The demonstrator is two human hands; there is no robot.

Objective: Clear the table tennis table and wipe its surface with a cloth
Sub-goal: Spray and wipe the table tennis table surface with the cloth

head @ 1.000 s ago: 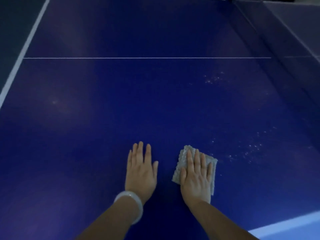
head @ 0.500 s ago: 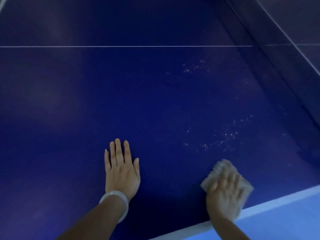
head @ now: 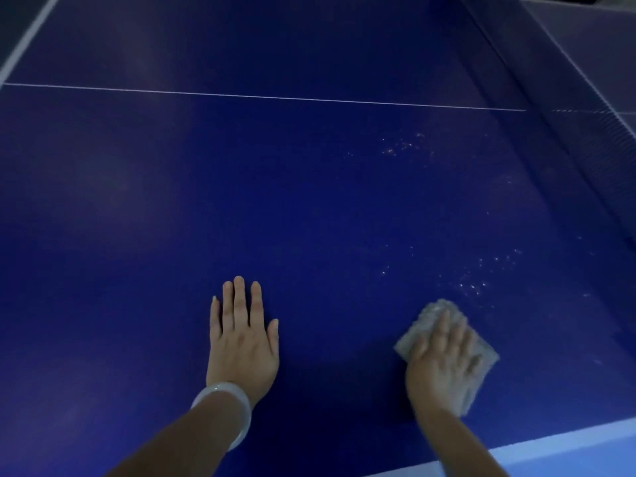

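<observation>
Left hand (head: 242,342) flat; right hand (head: 442,364) (blurred) — flat

No readable text anywhere (the table (head: 309,201) bears only white lines).

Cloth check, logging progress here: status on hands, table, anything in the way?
Right hand flat on cloth, left hand flat on table. White specks beyond cloth. No obstructions.
</observation>
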